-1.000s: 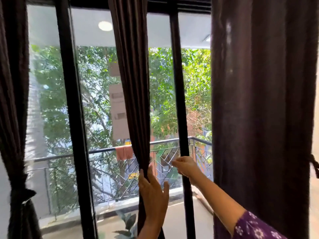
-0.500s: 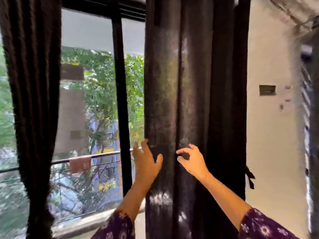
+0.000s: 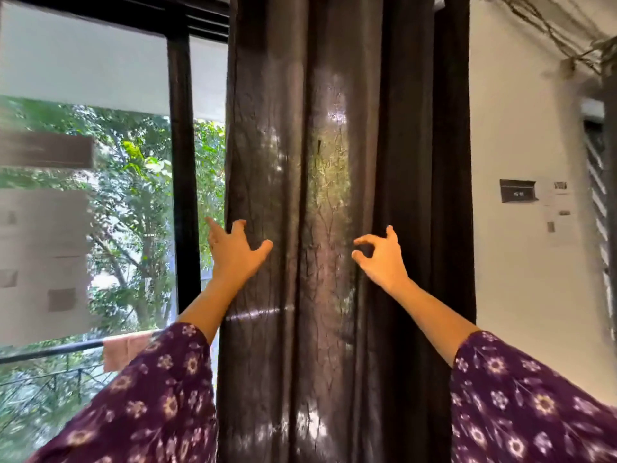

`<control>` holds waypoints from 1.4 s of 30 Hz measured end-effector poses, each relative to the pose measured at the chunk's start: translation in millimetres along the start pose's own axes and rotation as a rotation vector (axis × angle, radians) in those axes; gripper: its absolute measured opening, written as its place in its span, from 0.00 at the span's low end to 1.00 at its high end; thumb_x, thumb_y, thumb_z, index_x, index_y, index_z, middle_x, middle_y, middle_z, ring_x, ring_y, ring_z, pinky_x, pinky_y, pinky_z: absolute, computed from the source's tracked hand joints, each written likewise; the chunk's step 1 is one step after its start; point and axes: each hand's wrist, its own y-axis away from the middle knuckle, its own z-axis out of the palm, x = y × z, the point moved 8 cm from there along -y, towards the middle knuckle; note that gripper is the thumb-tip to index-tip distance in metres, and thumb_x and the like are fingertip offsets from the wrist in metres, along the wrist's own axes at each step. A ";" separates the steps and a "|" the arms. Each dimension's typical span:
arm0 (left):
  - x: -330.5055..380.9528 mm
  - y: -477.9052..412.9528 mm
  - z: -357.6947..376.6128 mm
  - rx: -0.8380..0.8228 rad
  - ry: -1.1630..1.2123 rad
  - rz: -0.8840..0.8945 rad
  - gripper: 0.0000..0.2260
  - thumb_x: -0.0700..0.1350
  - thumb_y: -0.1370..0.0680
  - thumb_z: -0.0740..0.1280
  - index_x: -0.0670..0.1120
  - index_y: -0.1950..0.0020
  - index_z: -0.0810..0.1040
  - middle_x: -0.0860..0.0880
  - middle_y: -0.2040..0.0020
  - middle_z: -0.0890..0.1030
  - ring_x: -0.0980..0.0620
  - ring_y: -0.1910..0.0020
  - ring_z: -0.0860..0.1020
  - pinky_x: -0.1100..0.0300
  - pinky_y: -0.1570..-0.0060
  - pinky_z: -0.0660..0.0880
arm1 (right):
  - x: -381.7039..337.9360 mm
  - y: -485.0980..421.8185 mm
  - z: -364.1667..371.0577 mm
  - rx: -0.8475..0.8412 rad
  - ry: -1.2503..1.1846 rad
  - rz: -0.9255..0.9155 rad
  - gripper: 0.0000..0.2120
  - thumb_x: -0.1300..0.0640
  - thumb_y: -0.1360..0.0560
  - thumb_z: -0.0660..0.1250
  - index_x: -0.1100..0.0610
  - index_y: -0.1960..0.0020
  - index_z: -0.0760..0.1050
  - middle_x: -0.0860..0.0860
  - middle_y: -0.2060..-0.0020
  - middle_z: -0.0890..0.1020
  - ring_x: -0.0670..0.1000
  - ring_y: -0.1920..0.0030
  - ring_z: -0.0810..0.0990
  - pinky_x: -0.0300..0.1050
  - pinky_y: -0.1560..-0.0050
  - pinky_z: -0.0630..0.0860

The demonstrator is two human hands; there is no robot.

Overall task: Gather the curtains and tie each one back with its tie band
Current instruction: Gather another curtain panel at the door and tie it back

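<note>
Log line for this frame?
stage: gathering curtain; left hand: spread on left edge; right hand: curled at front, grip unclear; tie band: unseen

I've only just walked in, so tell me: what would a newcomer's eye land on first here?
The dark brown curtain fills the middle, hanging in long folds with sunlight glowing through. Two bare hands reach up to it: the left hand spread at its left edge, the right hand before its right folds, thumb and forefinger nearly meeting. To its left, green trees show through the window.
</note>
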 end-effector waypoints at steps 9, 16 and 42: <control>-11.8 -87.4 29.6 -0.009 -0.052 -0.019 0.34 0.63 0.31 0.71 0.49 0.30 0.69 0.34 0.25 0.39 0.33 0.26 0.47 0.45 0.26 0.49 | -3.7 -97.8 26.0 -0.098 0.084 -0.016 0.13 0.40 0.29 0.68 0.43 0.47 0.81 0.59 0.24 0.39 0.67 0.30 0.61 0.57 0.31 0.64; -7.4 -116.5 43.4 -0.014 -0.054 -0.031 0.36 0.64 0.32 0.70 0.46 0.31 0.72 0.41 0.23 0.39 0.41 0.24 0.46 0.44 0.26 0.50 | -4.6 -124.9 32.4 -0.132 0.037 -0.035 0.29 0.44 0.26 0.67 0.62 0.34 0.71 0.59 0.24 0.45 0.61 0.28 0.63 0.52 0.31 0.65; 63.4 -142.4 97.1 -0.124 0.095 -0.060 0.34 0.65 0.35 0.56 0.42 0.42 0.78 0.38 0.47 0.79 0.38 0.38 0.72 0.54 0.32 0.53 | -123.2 -45.0 -2.3 -0.091 -0.301 -0.598 0.22 0.66 0.25 0.62 0.59 0.32 0.71 0.54 0.36 0.76 0.49 0.34 0.71 0.21 0.42 0.56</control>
